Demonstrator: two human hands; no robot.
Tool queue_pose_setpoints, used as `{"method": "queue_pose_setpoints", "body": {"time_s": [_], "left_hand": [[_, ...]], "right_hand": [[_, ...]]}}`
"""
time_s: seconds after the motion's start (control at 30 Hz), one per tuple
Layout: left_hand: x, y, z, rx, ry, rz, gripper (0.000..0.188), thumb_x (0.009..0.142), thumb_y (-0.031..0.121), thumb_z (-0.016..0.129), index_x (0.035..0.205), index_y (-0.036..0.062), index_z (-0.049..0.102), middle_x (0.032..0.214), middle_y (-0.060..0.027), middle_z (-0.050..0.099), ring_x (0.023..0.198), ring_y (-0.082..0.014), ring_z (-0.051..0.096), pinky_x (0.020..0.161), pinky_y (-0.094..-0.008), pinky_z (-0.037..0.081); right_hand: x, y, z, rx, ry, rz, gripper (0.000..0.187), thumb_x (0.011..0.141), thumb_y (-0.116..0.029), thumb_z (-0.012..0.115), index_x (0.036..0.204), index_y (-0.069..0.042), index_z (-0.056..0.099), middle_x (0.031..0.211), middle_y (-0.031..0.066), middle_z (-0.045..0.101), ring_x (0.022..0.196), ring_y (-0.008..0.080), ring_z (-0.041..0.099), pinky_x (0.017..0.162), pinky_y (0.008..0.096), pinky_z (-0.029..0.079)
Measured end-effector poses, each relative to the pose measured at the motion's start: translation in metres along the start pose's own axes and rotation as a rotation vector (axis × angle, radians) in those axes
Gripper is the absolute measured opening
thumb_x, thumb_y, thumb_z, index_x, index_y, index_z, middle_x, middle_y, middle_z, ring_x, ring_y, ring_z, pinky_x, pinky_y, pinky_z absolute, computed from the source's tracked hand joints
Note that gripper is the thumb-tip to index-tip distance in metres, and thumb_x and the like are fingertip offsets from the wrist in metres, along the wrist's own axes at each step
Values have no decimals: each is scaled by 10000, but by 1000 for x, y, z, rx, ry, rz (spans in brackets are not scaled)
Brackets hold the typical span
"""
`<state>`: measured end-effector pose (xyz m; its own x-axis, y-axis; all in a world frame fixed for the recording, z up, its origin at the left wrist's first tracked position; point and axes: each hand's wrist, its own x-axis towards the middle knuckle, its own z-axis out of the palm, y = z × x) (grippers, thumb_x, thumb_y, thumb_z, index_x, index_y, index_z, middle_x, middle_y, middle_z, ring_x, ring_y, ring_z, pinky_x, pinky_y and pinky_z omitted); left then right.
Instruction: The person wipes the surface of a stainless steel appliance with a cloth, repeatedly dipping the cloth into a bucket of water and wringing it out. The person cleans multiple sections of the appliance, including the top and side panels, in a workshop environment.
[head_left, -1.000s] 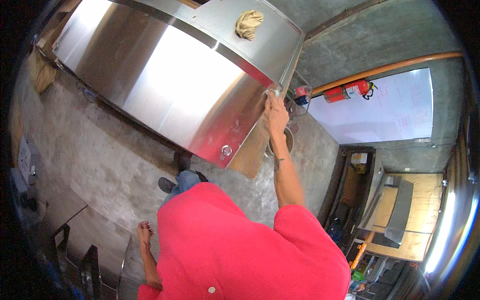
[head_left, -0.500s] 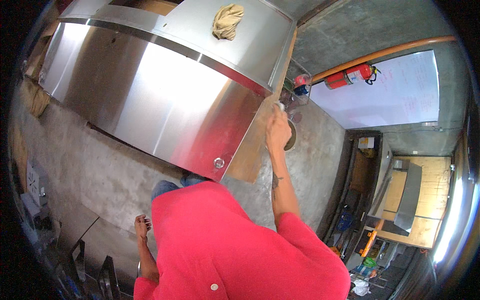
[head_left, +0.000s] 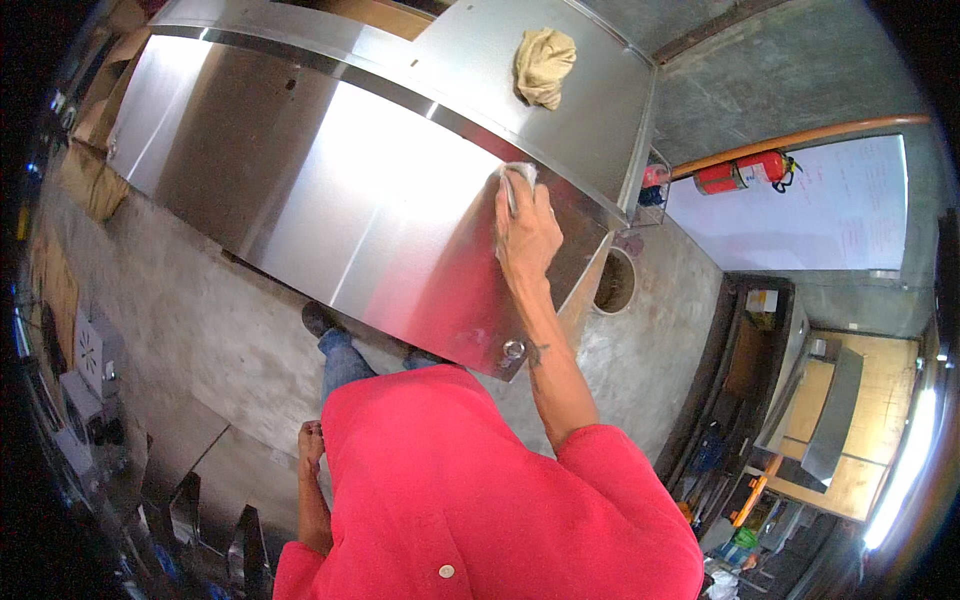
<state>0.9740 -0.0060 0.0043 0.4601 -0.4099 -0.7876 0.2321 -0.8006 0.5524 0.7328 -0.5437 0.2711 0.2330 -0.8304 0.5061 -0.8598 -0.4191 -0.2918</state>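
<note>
My right hand [head_left: 528,228] presses a crumpled whitish cloth [head_left: 519,172] against the upper right part of a shiny stainless steel panel [head_left: 390,190]. Its fingers are closed over the cloth. Near the panel's lower right corner is a round metal fitting [head_left: 513,350]. Down by my left side hangs my left hand [head_left: 311,442], its fingers curled; whether anything is in them is hidden. A bunched tan cloth [head_left: 545,68] lies on the flat metal top beyond the panel, apart from both hands.
On the right, a red fire extinguisher [head_left: 742,172] hangs by a whiteboard [head_left: 800,220] under an orange pipe [head_left: 800,132]. A round bucket [head_left: 614,280] stands on the concrete floor past the panel's right end. Metal sheets [head_left: 250,550] stand at lower left.
My right hand has moved with the whitish cloth from beyond the panel's right end onto the panel's face. The whole view has shifted, and my left hand still hangs at my side.
</note>
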Motion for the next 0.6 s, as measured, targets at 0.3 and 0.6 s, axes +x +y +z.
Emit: {"method": "queue_pose_setpoints", "body": {"time_s": [0.3, 0.6], "left_hand": [[61, -14, -102, -127, -1, 124, 285, 1070, 318, 552, 1147, 53, 624, 895, -59, 664, 727, -131, 618, 631, -299, 502], [115, 70, -207, -155, -74, -79, 225, 1084, 314, 529, 1159, 109, 586, 827, -45, 639, 613, -122, 592, 529, -280, 471]], "right_hand": [[24, -66, 79, -74, 200, 424, 269, 1017, -259, 630, 1178, -53, 694, 1057, 200, 661, 884, 410, 702, 734, 498, 571], [30, -79, 80, -214, 120, 424, 264, 983, -252, 662, 1218, -138, 700, 1056, 173, 667, 878, 397, 721, 727, 496, 591]]}}
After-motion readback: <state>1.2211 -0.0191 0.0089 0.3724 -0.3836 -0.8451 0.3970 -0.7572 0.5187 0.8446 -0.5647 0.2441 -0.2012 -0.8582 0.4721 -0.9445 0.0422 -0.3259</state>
